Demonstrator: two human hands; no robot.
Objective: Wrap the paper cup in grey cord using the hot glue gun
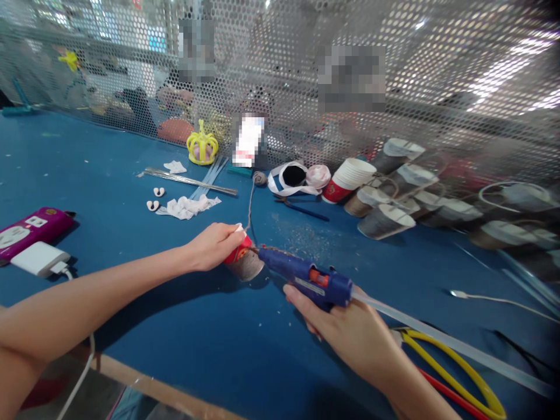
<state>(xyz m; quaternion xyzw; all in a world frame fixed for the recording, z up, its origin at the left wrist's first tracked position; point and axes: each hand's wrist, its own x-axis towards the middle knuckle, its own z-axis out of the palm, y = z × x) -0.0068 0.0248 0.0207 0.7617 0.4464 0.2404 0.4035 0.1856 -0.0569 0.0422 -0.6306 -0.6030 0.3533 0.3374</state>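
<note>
My left hand (219,246) is closed around a red paper cup (240,252), tilted low over the blue table. Grey yarn (250,268) wraps part of the cup, and a strand runs up from it to a small yarn ball (259,178). In my right hand (336,321) is a blue glue gun (301,274), its nozzle at the cup's side by the yarn. I cannot tell whether the nozzle touches. A long clear glue stick (420,324) sticks out of the gun's back.
Stacked paper cups (349,179) and several yarn-wrapped cups (387,221) stand at the back right before a perforated metal screen (280,70). Pliers (301,207), a ribbon roll (280,181) and a yellow crown (202,146) lie behind. Yellow-handled scissors (455,367) are at right; a white charger (41,258) at left.
</note>
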